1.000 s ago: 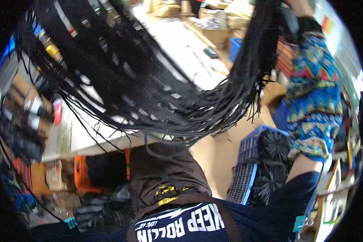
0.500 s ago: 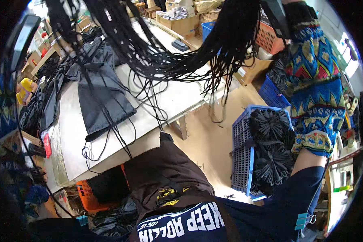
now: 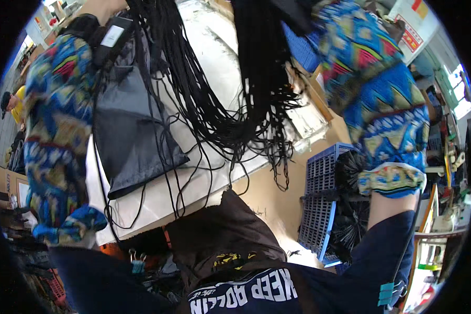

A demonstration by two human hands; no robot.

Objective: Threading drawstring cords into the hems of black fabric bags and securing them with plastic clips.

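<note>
Black, thin cords [image 3: 261, 89] hang in a thick bundle over the white, flat worktop [image 3: 214, 57], beside a dark grey fabric bag [image 3: 133, 128]. My feed crops the left hand [image 3: 107, 6] and hides the right hand; I cannot tell either grip.

White capitals [image 3: 240, 298] on dark shirt [image 3: 324, 285]; red-white sign [image 3: 410, 35] on pale wall [image 3: 428, 34]

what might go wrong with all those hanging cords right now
The sagging bundle of black cords could tangle, since its lower ends loop over one another. Thin strands crossing the dark bag might snag and drag it. Loops near the edge of the white table could catch there.
</note>
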